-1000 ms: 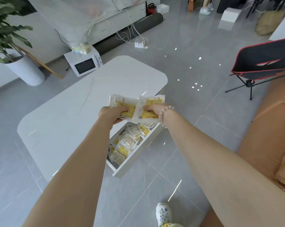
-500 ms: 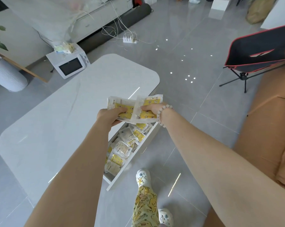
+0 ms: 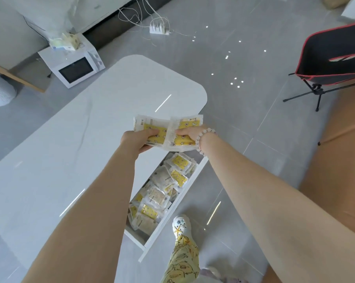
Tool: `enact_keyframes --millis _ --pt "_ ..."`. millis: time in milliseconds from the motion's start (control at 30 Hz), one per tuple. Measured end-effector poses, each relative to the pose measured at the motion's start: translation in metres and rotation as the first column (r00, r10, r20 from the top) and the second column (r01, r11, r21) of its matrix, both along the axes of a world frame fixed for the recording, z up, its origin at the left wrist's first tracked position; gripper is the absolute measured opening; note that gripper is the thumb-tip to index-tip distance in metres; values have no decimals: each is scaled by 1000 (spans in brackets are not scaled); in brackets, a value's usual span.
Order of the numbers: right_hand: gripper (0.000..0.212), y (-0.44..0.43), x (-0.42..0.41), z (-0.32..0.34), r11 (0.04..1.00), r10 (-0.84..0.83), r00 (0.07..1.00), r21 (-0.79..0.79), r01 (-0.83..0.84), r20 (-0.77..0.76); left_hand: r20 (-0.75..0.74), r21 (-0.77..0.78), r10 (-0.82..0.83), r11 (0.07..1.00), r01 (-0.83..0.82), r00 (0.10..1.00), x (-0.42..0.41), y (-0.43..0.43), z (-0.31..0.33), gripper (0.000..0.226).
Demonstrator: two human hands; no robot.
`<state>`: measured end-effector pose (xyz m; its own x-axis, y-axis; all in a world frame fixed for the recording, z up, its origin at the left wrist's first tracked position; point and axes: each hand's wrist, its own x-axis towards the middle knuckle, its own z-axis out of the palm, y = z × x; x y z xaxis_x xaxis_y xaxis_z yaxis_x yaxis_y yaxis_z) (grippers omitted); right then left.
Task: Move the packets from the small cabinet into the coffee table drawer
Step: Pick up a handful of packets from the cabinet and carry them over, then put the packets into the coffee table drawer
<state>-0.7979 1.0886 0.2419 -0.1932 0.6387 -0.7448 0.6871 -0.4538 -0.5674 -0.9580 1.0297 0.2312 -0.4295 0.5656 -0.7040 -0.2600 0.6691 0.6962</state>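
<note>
I hold a stack of clear packets with yellow print in both hands, over the far end of the open drawer. My left hand grips the stack's left side, thumb on top. My right hand, with a bead bracelet at the wrist, grips the right side. Below, the white coffee table drawer stands pulled out and holds several similar packets lying loosely. The white coffee table top spreads to the left. The small cabinet is out of view.
My foot in a white clog stands just right of the drawer front. A white microwave sits on the floor beyond the table. A black and red folding chair is at the right, a tan sofa beside it. A power strip with cables lies on the floor at the back.
I have stepped closer, so the table and drawer sit nearer and lower in view. My foot has come forward beside the drawer. Both hands still hold the stack the same way.
</note>
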Motion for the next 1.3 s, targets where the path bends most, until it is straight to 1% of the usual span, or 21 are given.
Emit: enact_keyframes --millis 67,167,300,433,533,600,667,733,833,933,1000,1067,1167,1233,1300 --pt "65 9 -6 -10 999 37 999 -36 -36 7 -2 -31 -11 999 11 1000 -6 10 -13 38" --pt "64 19 -14 -26 996 49 999 -73 -50 -9 20 -57 -9 998 10 1000 -12 24 -30 39" --pt "68 35 -10 -52 987 28 1000 -161 -27 9 27 -105 10 994 -7 1000 -7 38 -51 40" --pt "69 52 -2 -76 983 21 999 -182 -13 38 48 -159 49 986 -41 998 2 44 -75 39" --pt "66 64 1 -90 969 76 997 -237 -68 23 38 -209 97 974 -86 995 8 47 -95 36" --pt "59 70 3 -102 964 83 996 -257 -73 30 27 -257 127 959 -116 991 11 47 -113 32" --pt "53 73 5 -126 962 72 996 -266 -55 52 28 -300 162 942 -147 986 14 44 -137 28" --pt "58 73 8 -164 959 19 994 -283 13 110 43 -339 189 926 -164 981 18 39 -166 23" --pt "57 65 10 -220 943 72 978 -334 -3 194 12 -426 196 888 -172 981 27 24 -213 21" --pt "69 52 5 -269 915 196 948 -395 -85 250 1 -496 244 842 -212 970 33 6 -264 32" --pt "76 49 -3 -300 904 258 928 -405 -134 269 9 -527 289 815 -241 957 36 -4 -297 34" --pt "78 48 -13 -328 898 290 917 -410 -162 275 32 -533 352 797 -282 935 39 -13 -328 37" --pt "71 48 -29 -361 887 375 894 -374 -270 243 68 -523 424 786 -329 903 39 -26 -369 61" --pt "82 48 -38 -384 888 393 894 -344 -307 215 69 -522 457 774 -359 887 37 -31 -390 67" --pt "93 46 -47 -407 889 389 900 -338 -310 199 61 -535 476 757 -374 877 32 -34 -409 64"
